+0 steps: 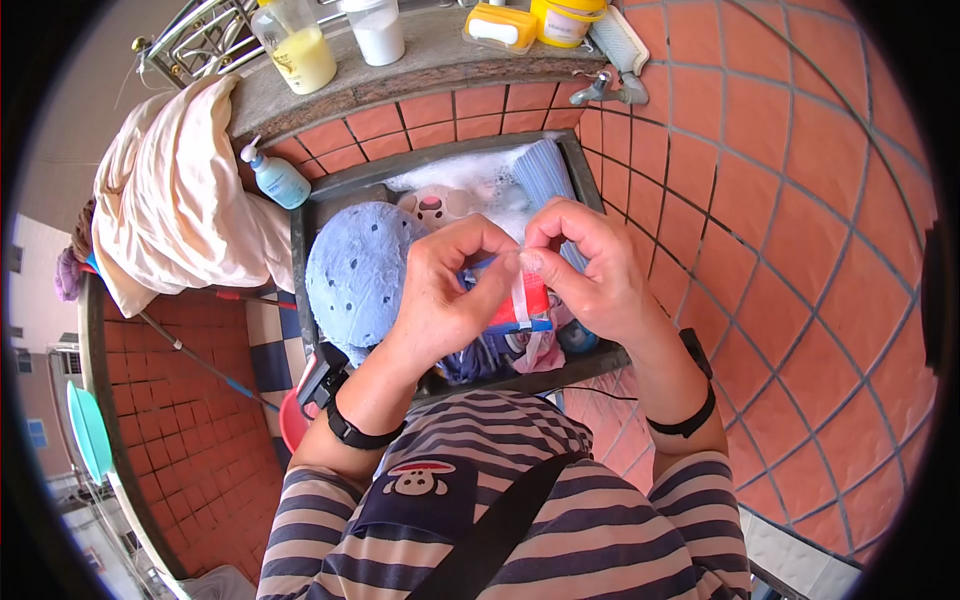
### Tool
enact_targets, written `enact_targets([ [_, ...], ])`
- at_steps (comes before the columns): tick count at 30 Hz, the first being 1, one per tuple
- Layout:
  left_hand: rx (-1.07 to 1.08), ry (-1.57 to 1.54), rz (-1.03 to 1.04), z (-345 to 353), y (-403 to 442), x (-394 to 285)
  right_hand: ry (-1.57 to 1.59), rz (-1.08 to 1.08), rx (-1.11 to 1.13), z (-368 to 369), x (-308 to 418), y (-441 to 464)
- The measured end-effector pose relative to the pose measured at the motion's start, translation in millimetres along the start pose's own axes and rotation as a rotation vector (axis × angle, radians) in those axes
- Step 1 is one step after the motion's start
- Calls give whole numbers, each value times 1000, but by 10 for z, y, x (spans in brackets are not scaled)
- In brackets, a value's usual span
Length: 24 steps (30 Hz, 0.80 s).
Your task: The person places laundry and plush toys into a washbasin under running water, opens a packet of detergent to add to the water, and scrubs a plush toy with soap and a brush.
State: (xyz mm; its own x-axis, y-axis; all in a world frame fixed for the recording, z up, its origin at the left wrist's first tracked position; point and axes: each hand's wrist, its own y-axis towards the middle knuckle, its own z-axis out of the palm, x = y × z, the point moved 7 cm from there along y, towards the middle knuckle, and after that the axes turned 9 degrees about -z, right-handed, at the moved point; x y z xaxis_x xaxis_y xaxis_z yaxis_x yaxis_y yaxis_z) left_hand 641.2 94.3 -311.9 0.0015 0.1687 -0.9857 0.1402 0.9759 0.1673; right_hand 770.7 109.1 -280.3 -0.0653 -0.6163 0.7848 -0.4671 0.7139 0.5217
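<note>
My left hand (450, 290) and my right hand (597, 272) meet above the sink, thumbs and index fingers pinched tip to tip. A thin white strip (520, 303) hangs from between the fingertips, and both hands seem to grip its top end. Right behind it is a red piece with a blue edge (535, 296), partly covered by my hands; its kind is unclear. Beside my left hand, a fluffy light-blue round plush with dark spots (362, 265) rests in the sink. A pale plush face (437, 203) shows beyond the hands, next to white suds (480, 180).
The dark sink (299, 250) also holds a ribbed blue washboard-like piece (545, 172) and bunched cloth (470, 362). A pump bottle (280, 182) stands at its left corner. Cream fabric (180, 200) drapes left. Bottles, tubs and a tap (597, 90) line the back ledge.
</note>
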Motion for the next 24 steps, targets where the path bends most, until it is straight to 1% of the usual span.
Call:
enact_targets([
  [1, 8, -2, 0, 25, 24, 27, -4, 3, -6, -13, -49, -13],
  [3, 14, -57, -141, 69, 88, 187, -91, -81, -35, -43, -103, -40],
  [5, 26, -57, -179, 103, 141, 292, -117, -104, -55, -51, -210, -93],
  [7, 70, -72, -334, 150, 183, 512, -138, -126, -73, -55, -308, -148],
  [9, 75, -81, -360, 189, 223, 625, -243, -168, -82, -46, -369, -199],
  [12, 90, -66, -421, 223, 270, 807, -246, -122, -107, -30, -524, -281],
  [14, 108, -47, -460, 239, 286, 929, -246, -133, -102, 19, -551, -322],
  [16, 121, -129, -589, 252, 281, 1089, -264, -174, -83, 79, -557, -351],
  [17, 122, -130, -592, 260, 299, 1114, -263, -172, -83, 79, -598, -371],
  [19, 67, -181, -565, 239, 335, 1140, -212, -80, -208, 4, -744, -438],
  [20, 66, -183, -568, 256, 351, 1180, -211, -77, -206, 19, -783, -448],
  [22, 4, -158, -584, 255, 377, 1292, -198, -41, -319, -14, -872, -470],
  [23, 1, -158, -588, 262, 399, 1344, -194, -39, -317, -5, -916, -457],
  [24, -40, -185, -614, 248, 423, 1399, -135, 7, -345, -18, -995, -451],
])
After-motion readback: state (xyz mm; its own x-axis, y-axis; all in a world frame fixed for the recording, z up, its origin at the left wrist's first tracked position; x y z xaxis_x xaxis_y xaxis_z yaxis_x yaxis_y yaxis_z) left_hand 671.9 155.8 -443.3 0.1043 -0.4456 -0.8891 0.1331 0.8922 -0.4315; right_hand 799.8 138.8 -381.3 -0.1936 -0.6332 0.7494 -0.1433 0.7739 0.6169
